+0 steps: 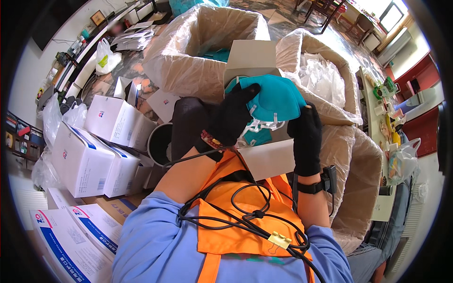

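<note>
The mask (279, 100), teal and cup-shaped, hangs in the air between the two gloved hands, above an open white box (265, 159); whether it is one or several nested, I cannot tell. The left hand (230, 114) grips its left end, finger laid over the top; the right hand (306, 137) pinches the right rim. Both are closed narrow on it.

It should be very light, springy rather than rigid, easy to crease if squeezed, and perhaps slightly slick under knit gloves. The firmer rim looks the best hold, at three and nine o'clock, leaving the domed middle unpressed. The white straps (258, 125), loose at seven o'clock, could snag.

The box's far flap stands at eleven o'clock, its near one at seven; more teal shows inside. What supports it is hidden.

Around the mask, a lined bin (186, 75) stands at ten o'clock, another bin with clear packets (323, 78) at two, a third (363, 174) at five. White cartons (82, 160) crowd eight o'clock, beside a round bucket (160, 144). A cluttered table (368, 104) runs along three; a chair (325, 10) stands at one on the patterned stone floor (283, 16).
</note>
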A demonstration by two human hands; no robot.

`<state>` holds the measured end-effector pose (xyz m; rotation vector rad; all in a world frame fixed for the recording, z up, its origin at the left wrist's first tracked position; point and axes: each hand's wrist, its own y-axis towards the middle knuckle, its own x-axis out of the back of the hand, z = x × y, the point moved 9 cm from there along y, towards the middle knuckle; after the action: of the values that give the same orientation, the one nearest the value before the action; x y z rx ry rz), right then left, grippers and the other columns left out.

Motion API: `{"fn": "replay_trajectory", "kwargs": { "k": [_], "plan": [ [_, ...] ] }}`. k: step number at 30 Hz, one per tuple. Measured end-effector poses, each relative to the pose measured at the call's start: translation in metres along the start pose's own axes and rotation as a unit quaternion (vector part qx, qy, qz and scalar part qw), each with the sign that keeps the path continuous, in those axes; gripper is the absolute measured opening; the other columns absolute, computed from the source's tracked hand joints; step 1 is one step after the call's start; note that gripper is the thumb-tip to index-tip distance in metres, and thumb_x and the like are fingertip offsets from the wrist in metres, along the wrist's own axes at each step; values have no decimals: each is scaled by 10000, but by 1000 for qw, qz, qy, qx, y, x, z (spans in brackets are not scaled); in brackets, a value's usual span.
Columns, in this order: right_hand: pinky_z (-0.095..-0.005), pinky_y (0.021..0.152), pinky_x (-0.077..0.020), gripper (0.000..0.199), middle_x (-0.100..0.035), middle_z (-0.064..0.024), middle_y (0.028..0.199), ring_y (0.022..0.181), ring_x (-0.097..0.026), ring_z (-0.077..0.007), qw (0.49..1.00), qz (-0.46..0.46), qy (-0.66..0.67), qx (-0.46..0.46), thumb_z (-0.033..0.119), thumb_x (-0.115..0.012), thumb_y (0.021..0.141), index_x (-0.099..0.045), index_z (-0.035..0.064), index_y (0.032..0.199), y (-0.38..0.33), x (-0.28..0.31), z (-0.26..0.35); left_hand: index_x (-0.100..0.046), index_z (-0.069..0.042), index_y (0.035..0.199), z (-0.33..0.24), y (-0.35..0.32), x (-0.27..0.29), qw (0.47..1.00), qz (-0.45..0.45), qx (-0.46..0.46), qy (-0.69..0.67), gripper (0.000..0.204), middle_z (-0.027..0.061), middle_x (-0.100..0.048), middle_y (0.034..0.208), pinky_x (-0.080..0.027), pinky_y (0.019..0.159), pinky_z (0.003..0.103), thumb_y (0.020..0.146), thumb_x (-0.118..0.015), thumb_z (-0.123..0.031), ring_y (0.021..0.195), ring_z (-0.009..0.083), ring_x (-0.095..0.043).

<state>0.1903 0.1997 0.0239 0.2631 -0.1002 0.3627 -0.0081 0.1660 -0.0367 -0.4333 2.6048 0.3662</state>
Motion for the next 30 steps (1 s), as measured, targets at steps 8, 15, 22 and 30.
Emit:
{"fn": "replay_trajectory", "kwargs": {
  "k": [8, 15, 22, 30],
  "plan": [
    [-354, 586, -470, 335, -684, -74, 797, 662, -650, -228, 987, 45, -131, 83, 281, -539, 945, -605, 118, 1230, -19, -34, 35, -533, -38, 1192, -27, -20, -39, 987, 40, 57, -148, 302, 62, -589, 1134, -479, 919, 332, 925, -595, -165, 1047, 175, -579],
    [-405, 524, -469, 351, -654, -134, 890, 699, -644, -309, 948, -33, -289, 125, 213, -521, 952, -564, 321, 1283, -13, -16, 18, -570, -30, 1072, -22, -17, -53, 977, 62, -72, 191, 287, 85, -610, 985, -496, 824, 313, 839, -693, -144, 936, 169, -591],
    [-236, 545, -412, 333, -579, 8, 776, 621, -534, -98, 988, -115, 74, -73, 359, -567, 964, -615, 53, 1086, 9, 27, -28, -617, -40, 1018, -4, -26, -18, 955, 106, 73, 267, 165, 72, -660, 801, -496, 590, 293, 940, -560, -174, 704, 144, -636],
    [-235, 527, -393, 466, -551, -20, 654, 566, -523, -95, 967, -102, 116, -201, 517, -533, 937, -620, 70, 838, -3, 26, -51, -490, -102, 1325, -55, -25, 3, 731, 103, -104, 667, 485, 149, -554, 1282, -462, 954, 286, 860, -629, -109, 1107, 254, -590]
  ]
}}
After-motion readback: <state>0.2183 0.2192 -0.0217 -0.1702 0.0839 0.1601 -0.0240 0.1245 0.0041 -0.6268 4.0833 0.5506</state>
